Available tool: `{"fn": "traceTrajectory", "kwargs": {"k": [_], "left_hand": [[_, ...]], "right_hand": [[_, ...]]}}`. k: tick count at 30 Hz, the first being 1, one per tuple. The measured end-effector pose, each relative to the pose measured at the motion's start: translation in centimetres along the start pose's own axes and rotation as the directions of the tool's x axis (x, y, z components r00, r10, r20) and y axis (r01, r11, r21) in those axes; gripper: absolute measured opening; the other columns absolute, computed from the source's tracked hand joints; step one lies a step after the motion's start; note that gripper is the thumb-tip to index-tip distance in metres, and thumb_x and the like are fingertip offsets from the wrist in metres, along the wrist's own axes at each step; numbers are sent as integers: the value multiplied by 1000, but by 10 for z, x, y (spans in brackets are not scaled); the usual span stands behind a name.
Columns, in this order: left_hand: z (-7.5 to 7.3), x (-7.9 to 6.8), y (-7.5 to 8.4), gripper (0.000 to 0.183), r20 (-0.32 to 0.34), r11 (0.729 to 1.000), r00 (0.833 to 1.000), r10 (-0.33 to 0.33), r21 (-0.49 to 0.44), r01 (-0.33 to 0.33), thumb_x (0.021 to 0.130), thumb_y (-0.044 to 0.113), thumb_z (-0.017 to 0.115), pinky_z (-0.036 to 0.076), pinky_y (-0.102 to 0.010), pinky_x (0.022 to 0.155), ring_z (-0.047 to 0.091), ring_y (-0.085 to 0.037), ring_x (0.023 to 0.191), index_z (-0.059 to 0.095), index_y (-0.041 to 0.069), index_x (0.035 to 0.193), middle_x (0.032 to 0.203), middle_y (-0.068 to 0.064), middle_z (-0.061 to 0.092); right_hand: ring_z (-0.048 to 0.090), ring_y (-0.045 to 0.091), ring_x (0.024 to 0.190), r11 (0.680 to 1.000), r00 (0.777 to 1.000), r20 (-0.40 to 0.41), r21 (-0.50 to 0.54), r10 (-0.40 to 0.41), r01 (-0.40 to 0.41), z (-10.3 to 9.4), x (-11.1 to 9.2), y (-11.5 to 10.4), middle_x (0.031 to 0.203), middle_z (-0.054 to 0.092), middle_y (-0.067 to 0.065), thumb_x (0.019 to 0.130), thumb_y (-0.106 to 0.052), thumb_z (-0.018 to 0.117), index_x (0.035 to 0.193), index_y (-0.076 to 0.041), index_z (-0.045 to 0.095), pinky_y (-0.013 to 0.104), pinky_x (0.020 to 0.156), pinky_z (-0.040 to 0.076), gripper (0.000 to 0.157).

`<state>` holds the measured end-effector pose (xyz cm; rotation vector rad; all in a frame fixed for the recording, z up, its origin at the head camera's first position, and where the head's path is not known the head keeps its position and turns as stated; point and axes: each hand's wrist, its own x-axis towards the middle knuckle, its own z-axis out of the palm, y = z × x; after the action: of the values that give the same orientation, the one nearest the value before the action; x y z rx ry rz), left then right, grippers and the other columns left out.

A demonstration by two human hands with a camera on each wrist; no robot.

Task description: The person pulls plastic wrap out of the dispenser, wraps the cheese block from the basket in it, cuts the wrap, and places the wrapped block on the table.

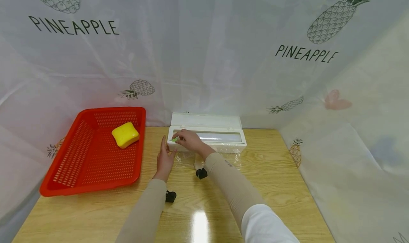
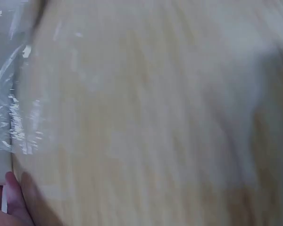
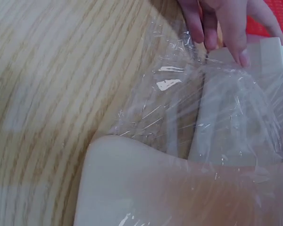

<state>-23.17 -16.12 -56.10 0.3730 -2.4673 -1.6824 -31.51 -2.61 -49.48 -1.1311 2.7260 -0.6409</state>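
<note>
A long white cling film dispenser (image 1: 207, 148) stands against the back curtain, its lid (image 1: 206, 120) raised. My right hand (image 1: 190, 140) pinches a small green slide cutter (image 1: 175, 139) at the dispenser's left end. Clear film (image 3: 179, 89) hangs crumpled over the front wall and onto the table, below the right forearm. My left hand (image 1: 164, 161) is at the dispenser's left front corner, fingers straight up along the end and thumb on the front. In the right wrist view, the left thumb (image 3: 240, 54) touches the front wall near the film's edge.
To the left, a red plastic basket (image 1: 92, 183) holds a yellow sponge (image 1: 125, 134). The wooden table (image 1: 271, 186) lies under everything. A pineapple-print curtain (image 1: 204, 58) stands behind it and another pale sheet (image 1: 361, 147) borders the right.
</note>
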Motion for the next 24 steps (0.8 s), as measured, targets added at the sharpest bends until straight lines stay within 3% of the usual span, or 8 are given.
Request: {"fn": "traceTrajectory", "kwargs": {"k": [8,13,20,24], "left_hand": [[1,-3,1,81,43,996,999,23,80,-26,98,19,61,30,-67,100,32,-47,131,9,36,157,147,-19,40],[3,-2,2,67,37,994,997,62,84,-65,99,19,58,26,-67,102,31,-50,130,23,32,155,147,-20,39],[2,-3,4,59,11,992,998,57,116,-58,99,22,59,30,-66,99,37,-47,126,30,32,150,141,-19,45],[2,-3,3,58,-7,988,997,73,137,-71,99,24,59,34,-64,97,41,-46,122,32,32,150,135,-20,48]], "right_hand": [[50,11,78,1000,1000,-16,18,7,-6,3,0,0,94,57,-4,100,-25,58,121,-20,66,25,68,42,24],[51,10,79,1000,1000,-15,18,19,-18,2,-1,-2,93,58,-5,99,-24,58,121,-19,66,25,68,43,24],[51,10,79,1000,1000,1,-1,18,-18,2,-1,-3,96,57,-5,100,-25,58,123,-20,66,24,69,43,25],[55,10,87,999,999,40,-52,9,-6,-2,0,-4,106,59,-3,100,-26,56,125,-21,64,26,75,47,26]]}}
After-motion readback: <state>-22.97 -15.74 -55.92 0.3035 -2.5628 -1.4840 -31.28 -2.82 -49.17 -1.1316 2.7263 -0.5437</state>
